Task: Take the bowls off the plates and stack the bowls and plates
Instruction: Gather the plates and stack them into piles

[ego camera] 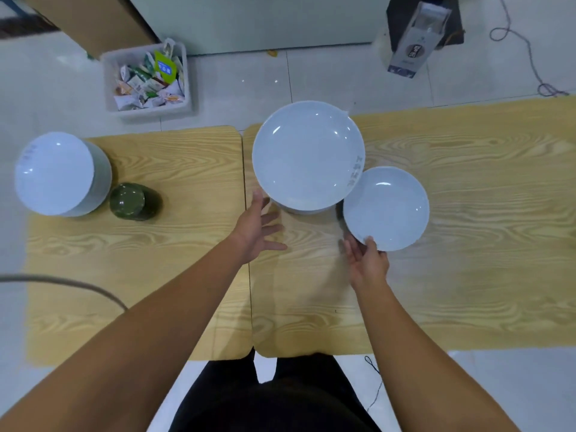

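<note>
**A:** What's nearest?

**B:** Two bare forearms reach over the wooden worktop (467, 275). The right hand (367, 263) pinches the near rim of a small white plate (386, 208), with the thumb on top and the fingers (350, 249) underneath.

**A:** Is that plate resting on the worktop?

**B:** I cannot tell. Its far-left edge lies just beside the tall stack of white plates (308, 155), partly under the top rim.

**A:** And the left hand (260, 227)?

**B:** Released. Its fingers are spread and grasp nothing, just beside the foot of that tall stack.

**A:** And further off?

**B:** Well to the left, a stack of green bowls (134, 201) stands just beside a second white stack (59, 174) at the worktop's edge. Beyond the worktop, a bin (109, 88) full of packets sits on the floor (327, 76).
</note>
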